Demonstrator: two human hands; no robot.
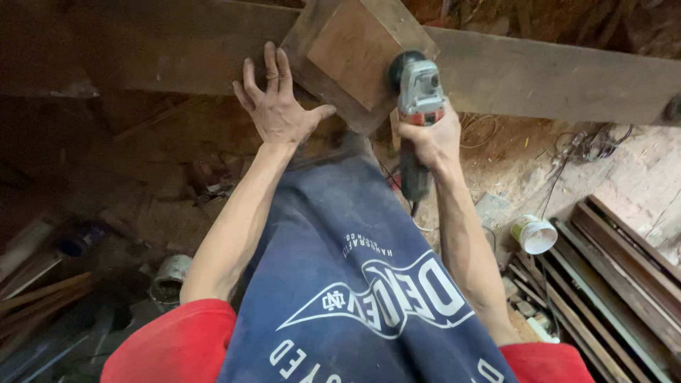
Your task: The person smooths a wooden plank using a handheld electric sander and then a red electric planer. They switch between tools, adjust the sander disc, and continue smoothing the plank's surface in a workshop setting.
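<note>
The left hand [280, 106] lies flat with fingers spread, palm pressed on the beam [539, 74] and the thumb reaching toward the lower edge of the block [355, 53]; the right hand [434, 142] is wrapped tight around the body of a grinder [418, 99], gripping it just below the head; the grinder stands nearly upright in the view, its grey-and-red head touching the right edge of the block, its dark tail end pointing back toward the person; the block is a squarish brown piece of wood set at an angle on top of the beam, between the two hands; the beam runs across the whole view from left to right. Below the arms a blue apron [355, 269] with white printing covers the person's lap, red shorts [177, 347] showing at both sides. On the dirt floor [511, 163] to the right lie a white cup [533, 234] on its side, loose wires [589, 145] near the beam and a stack of planks [624, 269]; to the left, in shadow, a small tin [170, 276] and wood scraps [42, 291].
</note>
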